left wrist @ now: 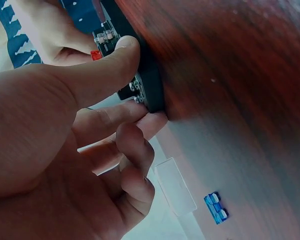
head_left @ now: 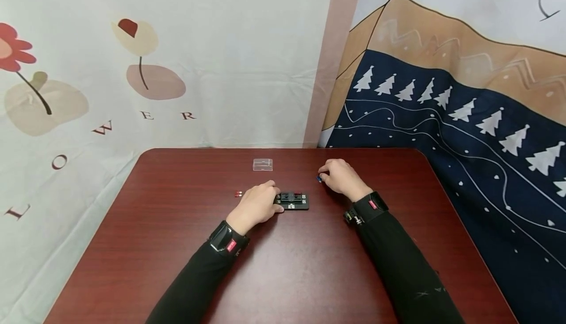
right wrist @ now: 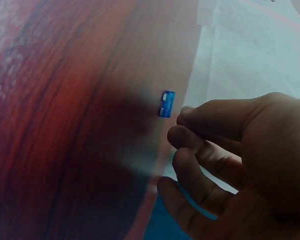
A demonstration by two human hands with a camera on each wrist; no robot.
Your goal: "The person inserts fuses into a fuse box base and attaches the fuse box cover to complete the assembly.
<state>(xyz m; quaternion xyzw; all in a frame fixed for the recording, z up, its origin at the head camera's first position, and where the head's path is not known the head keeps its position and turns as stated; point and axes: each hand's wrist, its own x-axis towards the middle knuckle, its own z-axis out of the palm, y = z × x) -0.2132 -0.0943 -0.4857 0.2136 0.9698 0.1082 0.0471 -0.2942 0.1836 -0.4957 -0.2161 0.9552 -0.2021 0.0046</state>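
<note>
My left hand point(head_left: 256, 204) grips the left end of a black fuse block point(head_left: 293, 207) on the table. In the left wrist view the thumb point(left wrist: 125, 55) presses on its top, with other fingers at its lower edge. A red blade fuse point(left wrist: 96, 55) sits in the block, beside metal terminals. Farther right, my right hand point(head_left: 341, 176) hovers with bent fingers close to a blue blade fuse point(head_left: 319, 178). In the right wrist view that blue fuse point(right wrist: 166, 104) lies on the table just beyond the fingertips, and a small gap shows between them.
A clear plastic case point(head_left: 263, 165) lies near the back edge of the brown table point(head_left: 309, 275). Small red fuses point(head_left: 238, 194) lie left of the left hand. Another blue fuse point(left wrist: 216, 207) appears in the left wrist view. A printed curtain point(head_left: 247, 59) hangs behind.
</note>
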